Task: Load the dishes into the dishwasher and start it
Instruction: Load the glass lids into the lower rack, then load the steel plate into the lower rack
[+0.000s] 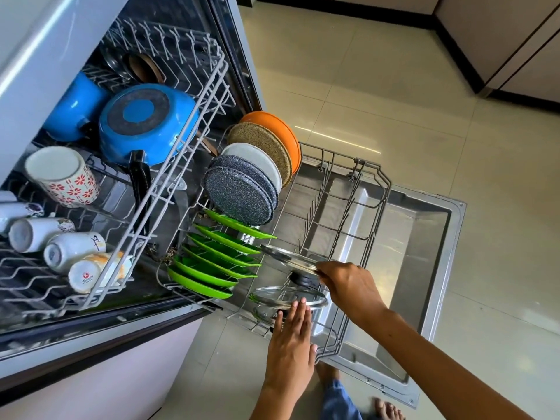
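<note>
The dishwasher stands open with its lower rack (371, 189) pulled out over the door (424, 244). My right hand (348, 286) grips the rim of a glass lid with a black knob (288, 259), held on edge in the rack beside several green plates (212, 262). My left hand (292, 338) lies flat, fingers straight, touching a second glass lid (285, 297) at the rack's near corner. Grey, white, speckled and orange plates (251, 177) stand further back. The upper rack (194, 116) holds blue pans (145, 122) and several mugs (63, 177).
Beige floor tiles (378, 101) spread to the right of the open door. Dark-based cabinets (515, 50) line the far right. My bare feet (385, 407) stand just in front of the door's near corner. The lower rack's right half holds only bare tines.
</note>
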Demonstrator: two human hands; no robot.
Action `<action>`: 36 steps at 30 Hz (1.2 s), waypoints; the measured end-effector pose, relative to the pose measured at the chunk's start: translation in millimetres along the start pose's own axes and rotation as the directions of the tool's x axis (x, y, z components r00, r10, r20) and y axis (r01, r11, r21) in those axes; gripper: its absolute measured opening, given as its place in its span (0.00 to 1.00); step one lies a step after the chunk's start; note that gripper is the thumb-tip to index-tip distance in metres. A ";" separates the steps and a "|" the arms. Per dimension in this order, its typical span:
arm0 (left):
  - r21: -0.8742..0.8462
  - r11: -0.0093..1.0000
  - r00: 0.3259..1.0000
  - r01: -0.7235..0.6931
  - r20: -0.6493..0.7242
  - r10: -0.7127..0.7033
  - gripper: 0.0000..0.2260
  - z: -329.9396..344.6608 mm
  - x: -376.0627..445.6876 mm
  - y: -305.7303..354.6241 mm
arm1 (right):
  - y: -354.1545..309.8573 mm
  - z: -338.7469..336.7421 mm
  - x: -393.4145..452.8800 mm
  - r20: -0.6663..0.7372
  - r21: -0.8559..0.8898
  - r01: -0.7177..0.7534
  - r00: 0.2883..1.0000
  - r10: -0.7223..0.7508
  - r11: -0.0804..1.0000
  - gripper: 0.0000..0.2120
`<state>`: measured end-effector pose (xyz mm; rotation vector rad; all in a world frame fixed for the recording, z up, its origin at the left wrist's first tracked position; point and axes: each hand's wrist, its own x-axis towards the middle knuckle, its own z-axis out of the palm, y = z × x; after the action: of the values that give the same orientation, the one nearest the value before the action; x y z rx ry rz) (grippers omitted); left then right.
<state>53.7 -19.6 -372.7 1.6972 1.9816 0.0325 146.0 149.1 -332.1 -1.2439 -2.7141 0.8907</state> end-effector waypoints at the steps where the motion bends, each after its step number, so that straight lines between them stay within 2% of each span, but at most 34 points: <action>1: 0.008 1.000 1.000 -0.002 0.002 0.002 0.58 -0.2 0.0 -0.5 | 1.3 2.5 2.7 0.012 0.009 -0.013 1.000 0.013 1.000 0.04; 4: 0.011 1.000 1.000 0.004 0.009 -0.004 0.56 -1.3 0.6 -0.7 | 10.1 2.5 9.9 0.032 0.049 -0.068 0.997 0.067 0.996 0.04; 9: 0.005 1.000 1.000 0.005 0.021 -0.005 0.45 -2.4 -0.4 3.0 | 33.8 2.5 27.2 0.161 0.050 -0.196 0.969 0.186 0.979 0.07; 12: 0.033 0.999 1.000 0.004 -0.009 -0.004 0.47 -2.2 -0.1 2.5 | 45.5 4.8 33.3 0.216 0.003 -0.258 0.944 0.251 0.966 0.10; 14: 0.053 0.999 1.000 0.013 -0.007 -0.012 0.51 0.3 1.1 -0.7 | 49.5 5.5 33.5 0.225 -0.024 -0.254 0.941 0.252 0.967 0.11; 16: 0.080 0.997 1.000 0.020 -0.006 -0.019 0.50 4.1 -0.9 -2.5 | 49.7 4.6 31.3 0.233 -0.082 -0.231 0.941 0.244 0.969 0.11; 20: 0.160 0.987 0.998 0.006 -0.066 0.005 0.35 7.6 3.4 -1.7 | 38.0 -0.1 26.0 0.261 -0.231 -0.167 0.938 0.226 0.959 0.23; 24: 0.195 0.981 0.992 0.006 -0.125 0.019 0.26 -0.4 10.1 1.0 | 15.5 -4.5 5.3 0.231 -0.262 -0.129 0.954 0.192 0.956 0.33; 27: 0.176 0.983 0.973 0.044 -0.230 -0.003 0.18 -24.0 3.0 10.4 | -1.7 -9.9 -14.5 0.136 -0.192 -0.129 0.978 0.156 0.973 0.26; 30: 0.117 0.984 0.947 0.133 -0.309 -0.091 0.21 -71.4 -30.2 26.3 | -32.9 -29.5 -38.8 0.068 -0.115 -0.052 0.996 0.060 0.992 0.19; 33: 0.082 0.976 0.884 0.201 -0.444 -0.145 0.20 -137.9 -96.1 42.7 | -95.9 -75.6 -68.3 0.006 -0.001 0.059 0.998 -0.059 0.998 0.13; 36: -0.003 0.954 0.794 0.301 -0.553 -0.252 0.19 -216.1 -189.6 62.0 | -181.5 -132.8 -112.9 -0.118 0.151 0.230 0.970 -0.214 0.961 0.06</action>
<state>37.8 -114.5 -94.7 1.5390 2.6786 0.3768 131.3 40.5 -105.6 -0.9064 -2.5756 0.9714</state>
